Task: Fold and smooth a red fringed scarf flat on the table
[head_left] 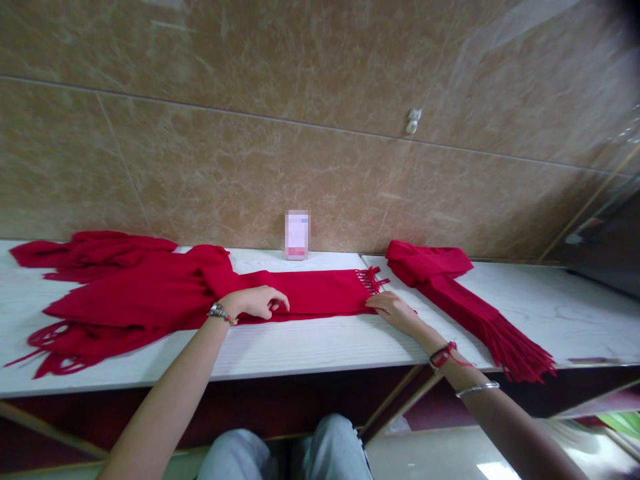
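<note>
A red scarf (320, 293) lies on the white tabletop, its right part folded into a flat strip with a fringe at the end. My left hand (257, 302) rests on this strip near its left part, the fingers loosely bent with a gap between them. At the fringed end, my right hand (393, 308) touches the near corner with its fingers stretched out. To the left, the red cloth (145, 300) spreads into a loose, rumpled heap with fringes at the front. Another red scarf (450, 287) lies folded over at the right, its fringe reaching the front edge.
A blurred-out upright card or phone (297, 235) stands against the brown marbled wall (250, 173). A small white figure-shaped hook (413, 121) is fixed to the wall. The white table (300, 347) ends just before my knees (335, 447), with dark space beneath.
</note>
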The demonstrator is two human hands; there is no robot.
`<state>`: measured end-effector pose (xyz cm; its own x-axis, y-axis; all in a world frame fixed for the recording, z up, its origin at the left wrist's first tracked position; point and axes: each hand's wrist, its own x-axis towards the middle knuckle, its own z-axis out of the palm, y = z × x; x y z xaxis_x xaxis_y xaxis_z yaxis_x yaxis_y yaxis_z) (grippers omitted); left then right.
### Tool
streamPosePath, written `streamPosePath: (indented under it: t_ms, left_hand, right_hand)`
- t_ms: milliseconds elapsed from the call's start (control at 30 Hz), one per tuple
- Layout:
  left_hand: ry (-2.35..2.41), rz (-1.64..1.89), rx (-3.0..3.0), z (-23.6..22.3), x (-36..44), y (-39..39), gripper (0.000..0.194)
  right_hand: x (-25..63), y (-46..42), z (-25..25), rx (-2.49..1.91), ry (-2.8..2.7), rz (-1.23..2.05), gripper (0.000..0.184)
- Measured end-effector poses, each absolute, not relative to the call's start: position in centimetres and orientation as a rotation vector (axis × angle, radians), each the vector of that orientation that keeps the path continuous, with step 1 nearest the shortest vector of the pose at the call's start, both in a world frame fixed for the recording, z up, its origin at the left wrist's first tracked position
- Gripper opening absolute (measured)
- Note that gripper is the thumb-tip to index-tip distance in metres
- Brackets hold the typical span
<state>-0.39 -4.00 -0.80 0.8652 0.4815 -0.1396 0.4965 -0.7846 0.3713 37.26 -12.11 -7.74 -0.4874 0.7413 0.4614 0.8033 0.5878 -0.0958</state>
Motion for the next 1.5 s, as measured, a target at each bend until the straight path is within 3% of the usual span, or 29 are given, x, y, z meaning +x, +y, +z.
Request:
streamPosePath:
  t_ms: [67,200,400,567,733,1233,1500]
  left_hand:
    - [0.716,-0.114,2.601,-0.9,-0.5,-3.9,0.047]
    - [0.745,-0.055,2.591,-1.1,-0.4,-3.6,0.027]
    - [0.745,0.553,2.833,-2.9,3.2,-4.9,0.038]
    - [0.661,0.212,2.92,-4.6,4.9,-5.9,0.049]
    - [0.739,0.015,2.912,-5.2,4.3,-5.0,0.044]
    - [0.456,0.174,2.901,-3.8,8.2,-5.3,0.037]
    - [0.598,0.204,2.89,-5.0,9.9,-3.5,0.038]
  right_hand:
    - [37.4,-12.1,-7.9,-1.224,-2.364,-0.182,0.029]
    - [37.7,-12.0,-8.2,-1.198,-2.383,-0.169,0.032]
    - [37.7,-12.1,-7.9,-1.159,-2.319,-0.194,0.028]
    - [37.2,-12.6,-7.5,-1.152,-2.192,-0.25,0.023]
    - [36.4,-13.1,-7.1,-1.13,-2.268,-0.201,0.024]
    - [36.1,-12.8,-7.3,-1.191,-2.213,-0.116,0.029]
    - [36.8,-12.7,-7.4,-1.244,-2.181,0.018,0.024]
